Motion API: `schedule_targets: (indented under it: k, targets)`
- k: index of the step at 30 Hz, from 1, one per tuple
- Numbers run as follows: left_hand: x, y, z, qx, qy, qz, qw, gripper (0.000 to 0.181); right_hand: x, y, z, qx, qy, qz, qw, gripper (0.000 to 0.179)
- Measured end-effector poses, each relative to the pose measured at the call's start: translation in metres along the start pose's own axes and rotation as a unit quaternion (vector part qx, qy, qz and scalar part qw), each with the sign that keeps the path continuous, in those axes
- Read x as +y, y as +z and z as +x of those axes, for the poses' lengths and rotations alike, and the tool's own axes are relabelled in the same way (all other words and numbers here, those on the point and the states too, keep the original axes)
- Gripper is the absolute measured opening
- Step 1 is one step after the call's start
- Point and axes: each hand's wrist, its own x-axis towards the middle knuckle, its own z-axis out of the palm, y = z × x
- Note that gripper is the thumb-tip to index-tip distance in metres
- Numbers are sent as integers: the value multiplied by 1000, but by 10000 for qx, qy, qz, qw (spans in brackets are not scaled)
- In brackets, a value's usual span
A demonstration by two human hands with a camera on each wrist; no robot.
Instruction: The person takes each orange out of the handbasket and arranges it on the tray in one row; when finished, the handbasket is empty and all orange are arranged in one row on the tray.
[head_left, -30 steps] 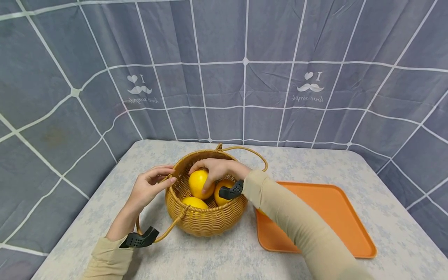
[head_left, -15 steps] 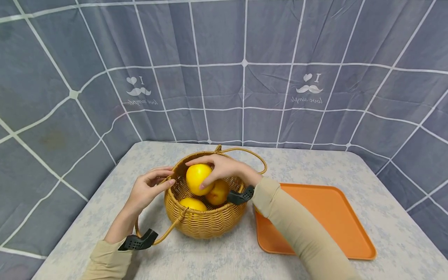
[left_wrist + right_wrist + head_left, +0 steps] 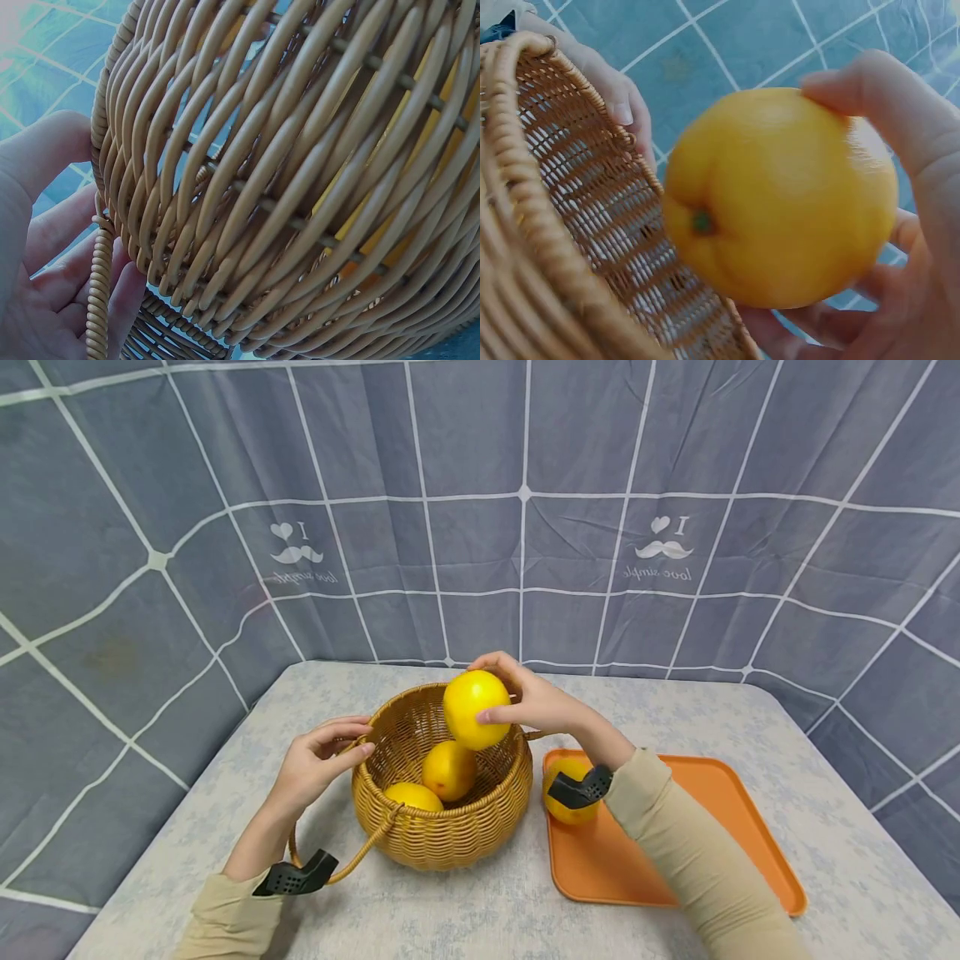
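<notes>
My right hand (image 3: pixel 542 700) grips an orange (image 3: pixel 476 710), thumb on the near side and fingers behind it, above the right part of the wicker basket (image 3: pixel 442 842). In the right wrist view this orange (image 3: pixel 780 199) shows its green stem end, beside the basket wall. My left hand (image 3: pixel 318 764) holds the basket's left rim between thumb and fingers; in the left wrist view its fingers (image 3: pixel 60 232) pass behind the wrapped handle (image 3: pixel 99 292). Inside the basket lie two more oranges, one in the middle (image 3: pixel 450 770) and one near the front (image 3: pixel 412 796).
An orange tray (image 3: pixel 712 810) lies to the right of the basket, partly under my right sleeve (image 3: pixel 697 852). Another orange (image 3: pixel 561 814) sits at its left end, partly hidden by the black wrist strap (image 3: pixel 581 787). A grey checked curtain (image 3: pixel 480 543) stands behind the table (image 3: pixel 450 910).
My right hand has lifted the orange up from inside the basket and moved it right, over the rim. The middle orange in the basket has shifted left. My left hand has stayed put.
</notes>
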Motion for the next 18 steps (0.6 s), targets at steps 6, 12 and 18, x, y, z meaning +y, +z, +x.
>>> schedule_targets:
  k: [6,12,18]
  targets:
    - [0,1,1,-24,-25,35,10000,27,3,-18,-31,651,-22,-15,9979,54]
    - [1,1,1,-21,-98,65,9999,28,12,-32,-65,1173,-75,28,9931,47]
    - [3,1,0,-21,-144,55,9999,29,23,-43,-98,1693,172,-206,9852,45]
